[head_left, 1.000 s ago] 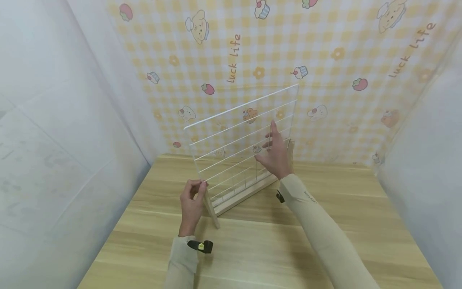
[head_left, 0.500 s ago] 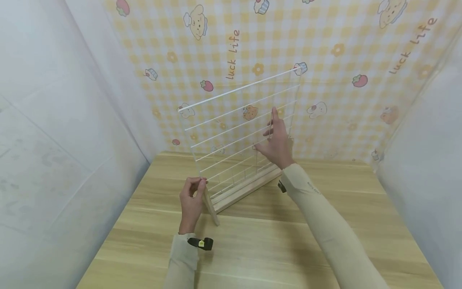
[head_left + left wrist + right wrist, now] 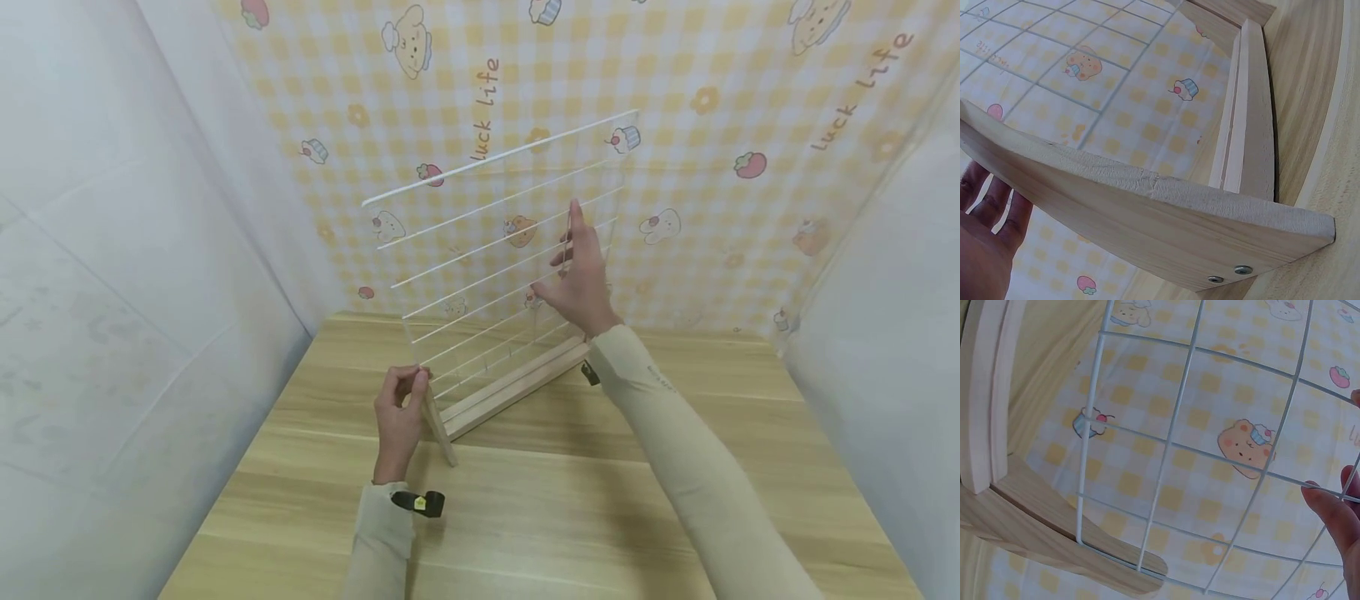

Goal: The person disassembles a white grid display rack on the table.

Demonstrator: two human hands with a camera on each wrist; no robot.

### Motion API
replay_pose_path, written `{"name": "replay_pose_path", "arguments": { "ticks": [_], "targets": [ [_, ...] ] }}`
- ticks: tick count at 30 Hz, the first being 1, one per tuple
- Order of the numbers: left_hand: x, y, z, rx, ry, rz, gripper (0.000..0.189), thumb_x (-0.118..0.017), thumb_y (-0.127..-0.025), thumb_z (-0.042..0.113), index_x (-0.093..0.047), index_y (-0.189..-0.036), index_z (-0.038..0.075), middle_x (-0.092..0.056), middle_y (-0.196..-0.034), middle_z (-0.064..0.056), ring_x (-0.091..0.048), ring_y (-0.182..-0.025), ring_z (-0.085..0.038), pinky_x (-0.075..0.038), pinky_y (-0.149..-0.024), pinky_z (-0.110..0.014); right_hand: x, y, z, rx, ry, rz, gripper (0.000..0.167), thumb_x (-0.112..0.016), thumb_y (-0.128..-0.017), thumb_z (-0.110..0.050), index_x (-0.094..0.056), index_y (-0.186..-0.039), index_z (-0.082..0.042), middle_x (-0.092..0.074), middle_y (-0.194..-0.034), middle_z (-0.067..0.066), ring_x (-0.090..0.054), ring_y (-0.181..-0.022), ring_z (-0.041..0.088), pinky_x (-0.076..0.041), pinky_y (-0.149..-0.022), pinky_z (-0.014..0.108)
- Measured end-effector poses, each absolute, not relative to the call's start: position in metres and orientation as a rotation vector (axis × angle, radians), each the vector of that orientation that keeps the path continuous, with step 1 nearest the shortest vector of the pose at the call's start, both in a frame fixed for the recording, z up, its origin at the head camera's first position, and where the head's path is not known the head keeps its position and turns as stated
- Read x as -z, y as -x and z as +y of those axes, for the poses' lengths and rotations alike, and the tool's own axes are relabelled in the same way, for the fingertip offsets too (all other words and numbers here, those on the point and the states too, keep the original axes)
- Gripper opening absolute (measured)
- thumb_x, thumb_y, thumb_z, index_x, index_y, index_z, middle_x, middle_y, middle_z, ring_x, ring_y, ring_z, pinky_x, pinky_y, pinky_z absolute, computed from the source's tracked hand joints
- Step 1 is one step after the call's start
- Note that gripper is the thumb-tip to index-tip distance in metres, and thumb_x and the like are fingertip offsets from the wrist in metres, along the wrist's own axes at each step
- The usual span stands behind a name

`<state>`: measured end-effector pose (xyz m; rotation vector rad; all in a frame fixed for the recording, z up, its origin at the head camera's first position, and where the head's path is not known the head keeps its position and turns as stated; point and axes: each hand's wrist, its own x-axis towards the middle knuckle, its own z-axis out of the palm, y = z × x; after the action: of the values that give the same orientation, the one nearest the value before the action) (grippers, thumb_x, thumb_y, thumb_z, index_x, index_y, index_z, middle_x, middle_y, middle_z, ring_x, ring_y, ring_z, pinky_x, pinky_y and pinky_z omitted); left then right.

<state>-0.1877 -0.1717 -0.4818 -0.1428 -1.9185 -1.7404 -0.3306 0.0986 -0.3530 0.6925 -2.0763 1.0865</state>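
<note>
A white wire grid panel (image 3: 500, 157) stands tilted above a light wooden stand with a grooved crossbar (image 3: 517, 385). Its lower wires show higher than the crossbar. My right hand (image 3: 585, 283) grips the grid's wires toward the right, index finger pointing up; in the right wrist view the thumb (image 3: 1329, 503) presses a wire. There, the grid's edge meets the slot of the stand's right side piece (image 3: 1094, 565). At the upper end of the left side piece (image 3: 440, 429), my left hand (image 3: 397, 421) pinches the wood; its fingers show behind the board in the left wrist view.
The stand rests on a wood-grain table (image 3: 525, 517). Behind it hangs a yellow checked cloth (image 3: 697, 183) with cartoon prints. White walls flank the table on the left (image 3: 150, 250) and right (image 3: 877, 333). Two screw heads (image 3: 1243, 270) show on the side piece.
The grid has risen steadily relative to the wooden stand, its top edge higher against the cloth. My right hand has moved up with it. The left hand stays at the side piece.
</note>
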Motion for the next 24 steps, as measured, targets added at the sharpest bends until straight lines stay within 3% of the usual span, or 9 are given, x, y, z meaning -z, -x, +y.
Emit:
{"name": "replay_pose_path", "arguments": {
  "ticks": [4,7,10,13,16,24],
  "targets": [
    [0.481,0.188,-0.172,1.738,0.152,-1.919,0.015,-0.057,-0.102,0.007,-0.060,-0.109,-0.005,-0.068,-0.103,0.015,-0.066,-0.096,-0.004,-0.051,-0.086,-0.014,0.346,0.331,0.101,-1.093,-0.706,-2.067,0.121,-0.088,-0.065,0.006,-0.012,-0.159,0.000,-0.048,-0.117,0.028,-0.064,-0.088,0.035,-0.060,-0.068,0.046],
    [0.481,0.187,-0.172,1.741,0.150,-1.931,0.016,-0.057,-0.102,0.009,-0.060,-0.110,-0.005,-0.067,-0.104,0.016,-0.066,-0.098,-0.005,-0.051,-0.086,-0.015,0.342,0.330,0.103,-1.112,-0.703,-2.077,0.121,-0.087,-0.065,0.007,-0.011,-0.159,-0.001,-0.048,-0.118,0.029,-0.064,-0.089,0.037,-0.060,-0.068,0.048],
    [0.481,0.187,-0.172,1.743,0.142,-1.938,0.018,-0.058,-0.102,0.010,-0.060,-0.110,-0.005,-0.068,-0.106,0.008,-0.068,-0.100,-0.013,-0.052,-0.087,-0.015,0.339,0.330,0.103,-1.126,-0.689,-2.086,0.122,-0.086,-0.065,0.007,-0.010,-0.160,-0.003,-0.048,-0.119,0.028,-0.065,-0.090,0.038,-0.060,-0.069,0.048],
    [0.481,0.187,-0.171,1.739,0.142,-1.935,0.018,-0.059,-0.101,0.011,-0.060,-0.110,-0.005,-0.069,-0.109,-0.009,-0.068,-0.101,-0.021,-0.052,-0.088,-0.015,0.337,0.330,0.103,-1.125,-0.674,-2.092,0.122,-0.086,-0.065,0.007,-0.010,-0.160,-0.003,-0.048,-0.119,0.025,-0.065,-0.090,0.036,-0.059,-0.069,0.045],
    [0.481,0.187,-0.171,1.738,0.145,-1.930,0.018,-0.059,-0.101,0.011,-0.060,-0.110,-0.004,-0.068,-0.111,-0.021,-0.068,-0.101,-0.020,-0.052,-0.087,-0.015,0.336,0.330,0.103,-1.115,-0.662,-2.094,0.122,-0.087,-0.065,0.006,-0.011,-0.160,-0.003,-0.049,-0.119,0.023,-0.066,-0.090,0.033,-0.059,-0.069,0.041],
    [0.481,0.187,-0.171,1.743,0.149,-1.910,0.018,-0.059,-0.101,0.010,-0.060,-0.109,-0.006,-0.067,-0.110,-0.024,-0.067,-0.098,-0.015,-0.052,-0.085,-0.015,0.332,0.330,0.103,-1.105,-0.668,-2.085,0.121,-0.086,-0.066,0.005,-0.011,-0.160,-0.003,-0.048,-0.118,0.023,-0.065,-0.089,0.030,-0.058,-0.068,0.041]
  ]
}}
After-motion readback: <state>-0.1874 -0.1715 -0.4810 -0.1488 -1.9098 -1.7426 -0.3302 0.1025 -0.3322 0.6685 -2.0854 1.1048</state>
